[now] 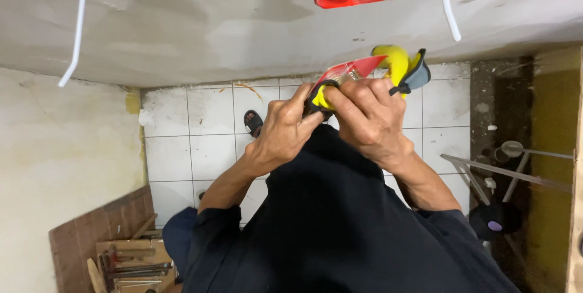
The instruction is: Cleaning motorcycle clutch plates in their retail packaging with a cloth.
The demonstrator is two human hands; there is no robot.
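Both hands meet in front of the person's dark-sleeved chest, closed around a yellow tool (393,62) that comes in a red-backed package (352,69). The left hand (284,132) has its fingers curled together on the lower end of the tool, where a black loop shows against the yellow, thumb pressed on top. The right hand (367,120) is clamped over the middle of the same tool, so the yellow body and its grey-black end stick out just beyond the knuckles — the red card pokes out between the two hands. Beneath the hands lies a white tiled floor (206,123), and a foot in a dark sandal (253,123) stands on it just past the left hand. Off to the left hand's side, well apart, a wooden box with metal tools (130,262) sits beside a brick-coloured board. On the right hand's side, metal rods (504,171) lean near a yellow wall — what they belong to cannot be told.
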